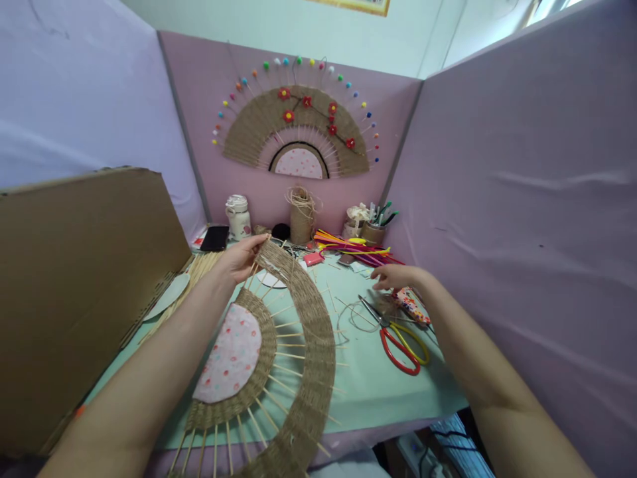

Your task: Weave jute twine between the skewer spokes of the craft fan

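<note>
My left hand (242, 259) grips the upper end of a half-round woven fan (318, 325), fingers closed on its edge. The fan has thin wooden sticks, a wide outer band and a narrow inner band of brown twine, and a pink dotted centre (231, 355). It is tilted, its lower end reaching past the table's front edge. My right hand (395, 277) hovers over the right side of the table, fingers apart and apparently holding nothing. Below it are scissors (383, 322) with one red and one yellow handle, a loose piece of twine (365, 326) and a flower-patterned item (412, 307).
A finished fan (253, 126) with red flowers hangs on the pink back panel. Before it stand a white bottle (239, 218), a twine roll (300, 219), coloured pipe cleaners (358, 247) and a pen holder (374, 232). Brown cardboard (89, 265) stands at the left.
</note>
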Demonstrator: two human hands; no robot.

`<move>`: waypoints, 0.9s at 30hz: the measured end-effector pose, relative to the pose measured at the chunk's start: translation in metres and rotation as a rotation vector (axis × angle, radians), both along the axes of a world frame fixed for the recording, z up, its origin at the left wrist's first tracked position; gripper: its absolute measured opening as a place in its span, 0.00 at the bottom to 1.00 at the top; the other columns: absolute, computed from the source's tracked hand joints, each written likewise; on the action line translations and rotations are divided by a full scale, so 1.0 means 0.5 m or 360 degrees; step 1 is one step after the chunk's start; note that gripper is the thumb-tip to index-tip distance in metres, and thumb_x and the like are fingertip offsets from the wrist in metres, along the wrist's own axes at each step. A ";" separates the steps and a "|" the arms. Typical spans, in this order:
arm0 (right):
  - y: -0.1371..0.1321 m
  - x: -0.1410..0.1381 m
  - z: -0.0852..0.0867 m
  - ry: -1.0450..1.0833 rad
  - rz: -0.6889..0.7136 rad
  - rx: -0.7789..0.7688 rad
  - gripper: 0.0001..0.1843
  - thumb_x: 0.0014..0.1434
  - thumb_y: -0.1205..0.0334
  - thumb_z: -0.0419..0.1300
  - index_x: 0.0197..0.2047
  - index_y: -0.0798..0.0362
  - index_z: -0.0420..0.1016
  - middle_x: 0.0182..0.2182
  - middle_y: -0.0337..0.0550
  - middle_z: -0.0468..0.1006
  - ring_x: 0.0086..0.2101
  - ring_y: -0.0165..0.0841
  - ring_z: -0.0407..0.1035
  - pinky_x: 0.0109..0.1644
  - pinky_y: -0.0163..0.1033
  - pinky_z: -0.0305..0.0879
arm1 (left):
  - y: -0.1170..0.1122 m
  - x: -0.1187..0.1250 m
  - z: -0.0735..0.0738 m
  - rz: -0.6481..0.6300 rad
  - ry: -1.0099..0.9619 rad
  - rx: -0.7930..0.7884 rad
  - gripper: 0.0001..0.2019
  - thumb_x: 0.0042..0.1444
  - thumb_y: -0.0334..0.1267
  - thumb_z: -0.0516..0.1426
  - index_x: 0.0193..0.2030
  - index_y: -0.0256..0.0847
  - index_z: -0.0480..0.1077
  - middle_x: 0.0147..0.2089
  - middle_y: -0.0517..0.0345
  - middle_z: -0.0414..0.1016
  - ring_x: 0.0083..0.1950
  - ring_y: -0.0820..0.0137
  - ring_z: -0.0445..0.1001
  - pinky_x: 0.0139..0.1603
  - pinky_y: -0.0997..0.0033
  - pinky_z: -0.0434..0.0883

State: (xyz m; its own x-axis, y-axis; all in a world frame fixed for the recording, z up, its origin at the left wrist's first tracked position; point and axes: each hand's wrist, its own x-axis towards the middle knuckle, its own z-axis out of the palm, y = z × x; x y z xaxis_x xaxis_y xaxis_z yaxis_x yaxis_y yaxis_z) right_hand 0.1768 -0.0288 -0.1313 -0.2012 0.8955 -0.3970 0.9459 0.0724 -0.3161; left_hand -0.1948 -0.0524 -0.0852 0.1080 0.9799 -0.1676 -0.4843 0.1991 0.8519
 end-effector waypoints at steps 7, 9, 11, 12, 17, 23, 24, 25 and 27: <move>-0.063 0.015 -0.073 -0.0237 0.0043 0.0263 0.36 0.44 0.47 0.68 0.54 0.54 0.69 0.51 0.54 0.71 0.50 0.44 0.67 0.49 0.40 0.65 | 0.011 -0.013 -0.014 0.0033 0.0037 -0.0031 0.09 0.59 0.27 0.52 0.29 0.32 0.70 0.23 0.55 0.75 0.22 0.73 0.74 0.25 0.74 0.75; -0.079 0.018 -0.072 -0.0296 -0.0010 0.0360 0.38 0.42 0.45 0.67 0.54 0.54 0.69 0.51 0.56 0.70 0.52 0.48 0.64 0.50 0.43 0.63 | 0.012 -0.016 -0.017 0.0033 0.0037 -0.0028 0.09 0.59 0.27 0.52 0.29 0.32 0.70 0.23 0.56 0.74 0.22 0.73 0.73 0.25 0.74 0.75; -0.094 0.022 -0.076 -0.0327 -0.0047 0.0354 0.35 0.42 0.48 0.68 0.52 0.54 0.70 0.48 0.56 0.72 0.50 0.47 0.66 0.48 0.43 0.64 | 0.012 -0.018 -0.020 0.0037 0.0034 -0.0032 0.10 0.59 0.27 0.52 0.29 0.32 0.70 0.22 0.56 0.74 0.22 0.73 0.73 0.25 0.74 0.75; -0.100 0.023 -0.078 -0.0326 -0.0049 0.0349 0.32 0.42 0.51 0.68 0.50 0.54 0.72 0.45 0.54 0.73 0.47 0.46 0.68 0.47 0.42 0.64 | 0.012 -0.018 -0.021 0.0039 0.0038 -0.0040 0.10 0.59 0.27 0.52 0.29 0.32 0.70 0.22 0.56 0.74 0.22 0.73 0.74 0.25 0.74 0.75; -0.121 0.015 -0.063 0.0166 0.0042 0.0837 0.17 0.47 0.62 0.62 0.43 0.54 0.73 0.39 0.48 0.75 0.40 0.39 0.70 0.45 0.41 0.65 | 0.010 -0.015 -0.020 0.0046 0.0054 -0.0070 0.10 0.59 0.27 0.51 0.30 0.32 0.71 0.22 0.56 0.74 0.21 0.73 0.73 0.23 0.75 0.74; -0.112 -0.028 -0.001 0.1714 -0.0121 0.1208 0.23 0.49 0.61 0.65 0.50 0.44 0.70 0.47 0.41 0.74 0.47 0.35 0.69 0.55 0.44 0.64 | 0.007 -0.020 -0.021 0.0057 0.0057 -0.0073 0.09 0.59 0.27 0.52 0.29 0.33 0.71 0.23 0.57 0.74 0.21 0.73 0.73 0.23 0.75 0.74; -0.105 -0.035 0.003 0.1970 -0.0190 0.1191 0.24 0.49 0.60 0.65 0.50 0.42 0.69 0.47 0.39 0.74 0.47 0.34 0.70 0.55 0.44 0.65 | 0.006 -0.022 -0.021 0.0060 0.0054 -0.0069 0.09 0.59 0.27 0.52 0.29 0.33 0.71 0.23 0.57 0.74 0.21 0.73 0.73 0.23 0.75 0.74; -0.097 -0.043 0.005 0.2208 -0.0250 0.1151 0.24 0.48 0.59 0.66 0.49 0.40 0.69 0.46 0.37 0.74 0.47 0.34 0.70 0.55 0.45 0.65 | 0.006 -0.024 -0.022 0.0065 0.0049 -0.0065 0.08 0.58 0.27 0.53 0.29 0.33 0.71 0.23 0.57 0.74 0.21 0.73 0.73 0.23 0.75 0.74; -0.074 -0.056 0.003 0.2606 -0.0349 0.0982 0.20 0.48 0.56 0.66 0.45 0.39 0.69 0.46 0.34 0.74 0.48 0.34 0.70 0.55 0.47 0.65 | 0.006 -0.029 -0.025 0.0071 0.0036 -0.0062 0.08 0.58 0.27 0.53 0.29 0.33 0.71 0.23 0.56 0.74 0.22 0.73 0.73 0.24 0.75 0.74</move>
State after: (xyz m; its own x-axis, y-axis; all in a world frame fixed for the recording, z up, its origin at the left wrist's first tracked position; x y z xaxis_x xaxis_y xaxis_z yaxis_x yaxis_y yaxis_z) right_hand 0.1487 -0.0659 -0.1298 0.1239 0.8860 0.4468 -0.2782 0.4632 -0.8415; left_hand -0.2091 -0.0495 -0.0975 0.0604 0.9764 -0.2075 -0.4743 0.2110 0.8547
